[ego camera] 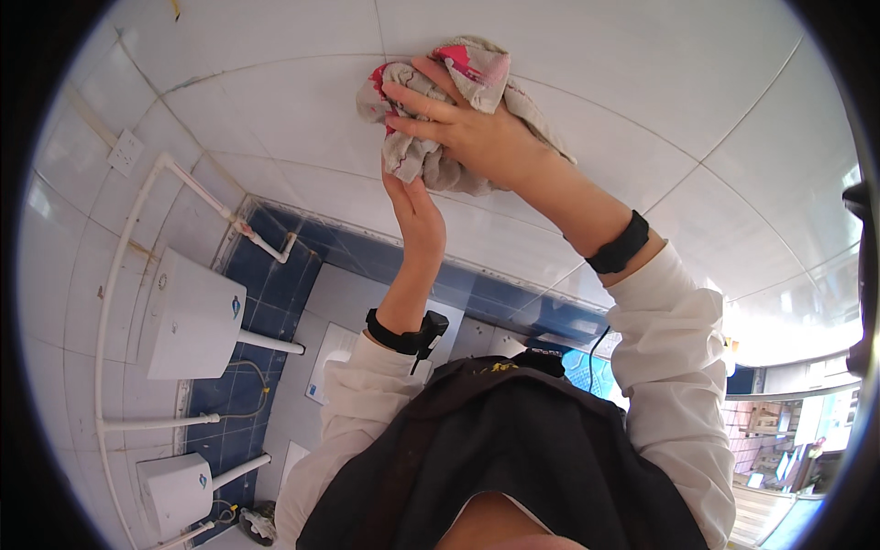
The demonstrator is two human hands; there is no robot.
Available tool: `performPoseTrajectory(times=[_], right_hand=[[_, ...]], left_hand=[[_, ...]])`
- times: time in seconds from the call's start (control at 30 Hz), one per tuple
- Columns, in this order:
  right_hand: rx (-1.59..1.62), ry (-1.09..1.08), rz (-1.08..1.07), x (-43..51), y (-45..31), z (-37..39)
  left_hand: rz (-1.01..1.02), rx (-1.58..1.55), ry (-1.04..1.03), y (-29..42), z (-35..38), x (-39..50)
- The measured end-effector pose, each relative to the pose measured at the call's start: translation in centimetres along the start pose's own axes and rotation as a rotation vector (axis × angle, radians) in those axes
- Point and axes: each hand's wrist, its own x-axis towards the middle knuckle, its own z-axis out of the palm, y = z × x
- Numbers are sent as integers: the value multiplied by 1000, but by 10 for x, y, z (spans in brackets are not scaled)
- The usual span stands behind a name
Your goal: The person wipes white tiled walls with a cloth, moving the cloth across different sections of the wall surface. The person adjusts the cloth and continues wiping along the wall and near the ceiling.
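Note:
A grey terry cloth [474, 75] with pink-red patches is bunched up against the white tiled wall [605, 75]. My right hand [474, 130] lies over it, fingers spread into its folds and gripping it. From below, my left hand [414, 210] reaches up to the cloth's lower edge; its fingertips are partly hidden behind the fabric. Each forearm wears a black strap, and the left one carries a small black device [433, 330].
Two white cisterns [196, 316] [177, 491] hang on the left wall, with white pipes [110, 295] around them. A wall socket [126, 152] sits above. Blue tiles [240, 289] band the lower walls. A squat pan [333, 361] lies below. An opening [784, 440] shows at right.

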Motion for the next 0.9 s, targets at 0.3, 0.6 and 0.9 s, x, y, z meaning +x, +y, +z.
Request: performPoseTrajectory(times=[0.3, 0.6, 0.9], right_hand=[[-81, 144, 127, 18, 0, -5], [72, 88, 112, -57, 2, -14], [-1, 353, 315, -73, 59, -72]], left_hand=[[43, -69, 76, 2, -1, 15], [53, 58, -82, -8, 14, -13], [343, 19, -234, 26, 33, -14]])
